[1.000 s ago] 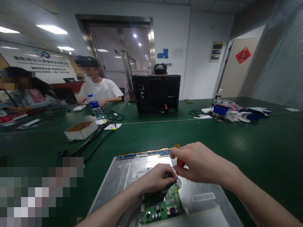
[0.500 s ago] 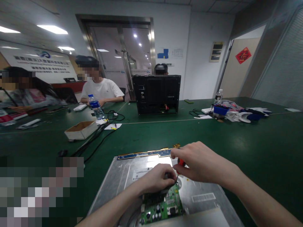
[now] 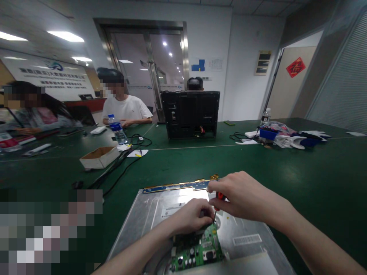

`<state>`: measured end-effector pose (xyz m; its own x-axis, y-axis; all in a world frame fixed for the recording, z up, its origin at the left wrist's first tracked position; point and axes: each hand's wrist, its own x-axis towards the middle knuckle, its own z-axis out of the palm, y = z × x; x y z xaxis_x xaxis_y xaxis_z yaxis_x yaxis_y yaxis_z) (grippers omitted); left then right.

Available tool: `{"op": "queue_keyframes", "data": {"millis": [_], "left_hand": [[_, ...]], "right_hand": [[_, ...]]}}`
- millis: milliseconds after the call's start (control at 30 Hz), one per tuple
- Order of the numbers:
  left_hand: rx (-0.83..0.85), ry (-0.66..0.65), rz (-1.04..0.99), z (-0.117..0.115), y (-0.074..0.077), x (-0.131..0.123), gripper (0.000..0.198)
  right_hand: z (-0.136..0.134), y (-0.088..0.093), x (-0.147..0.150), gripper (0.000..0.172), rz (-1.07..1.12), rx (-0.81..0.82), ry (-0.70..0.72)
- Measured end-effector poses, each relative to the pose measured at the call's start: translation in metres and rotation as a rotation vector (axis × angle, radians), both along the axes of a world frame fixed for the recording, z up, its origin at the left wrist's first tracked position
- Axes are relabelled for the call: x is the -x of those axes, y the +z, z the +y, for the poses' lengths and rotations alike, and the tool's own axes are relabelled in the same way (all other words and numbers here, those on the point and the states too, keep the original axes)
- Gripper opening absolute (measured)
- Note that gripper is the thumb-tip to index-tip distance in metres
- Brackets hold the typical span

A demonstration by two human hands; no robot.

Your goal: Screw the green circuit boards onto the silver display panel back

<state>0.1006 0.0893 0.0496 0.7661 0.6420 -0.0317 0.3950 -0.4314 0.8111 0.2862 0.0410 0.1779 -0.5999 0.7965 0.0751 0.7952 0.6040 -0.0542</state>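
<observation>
A metal panel (image 3: pixel 143 217) lies in front of me, with a green circuit board (image 3: pixel 197 252) on its lower middle. My right hand (image 3: pixel 239 194) is closed on a red and black screwdriver (image 3: pixel 219 198), whose shaft points down at the board's upper right corner. Close beside the tip, my left hand (image 3: pixel 195 217) has its fingers pinched together over the board's top edge; what they hold, if anything, is hidden. A narrow blue board (image 3: pixel 174 187) runs along the panel's far edge.
Across the green table (image 3: pixel 172 164) stands a black monitor-like unit (image 3: pixel 191 114). An open box (image 3: pixel 99 157), black cables (image 3: pixel 114 172) and a bottle (image 3: pixel 117 129) are left. Gloves and a blue container (image 3: pixel 268 133) lie right. Several people sit beyond.
The camera view has shifted very slightly. Across the table, the person in white has moved a little. My hands and the screwdriver hold nearly the same position.
</observation>
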Motion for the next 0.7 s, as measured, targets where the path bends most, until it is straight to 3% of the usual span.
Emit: {"op": "queue_keyframes", "data": {"millis": [267, 500, 700], "left_hand": [[0.005, -0.001, 0.013, -0.0002, -0.001, 0.0007, 0.02], [-0.03, -0.031, 0.026, -0.0024, 0.0043, -0.0014, 0.017], [-0.058, 0.014, 0.054, -0.0068, 0.0057, -0.0029, 0.017]], "right_hand": [[-0.0055, 0.0037, -0.0003, 0.013, 0.074, 0.033, 0.056], [-0.0025, 0.0022, 0.0003, 0.016, 0.001, -0.011, -0.011], [-0.0023, 0.0035, 0.0027, 0.007, -0.02, 0.003, -0.026]]}}
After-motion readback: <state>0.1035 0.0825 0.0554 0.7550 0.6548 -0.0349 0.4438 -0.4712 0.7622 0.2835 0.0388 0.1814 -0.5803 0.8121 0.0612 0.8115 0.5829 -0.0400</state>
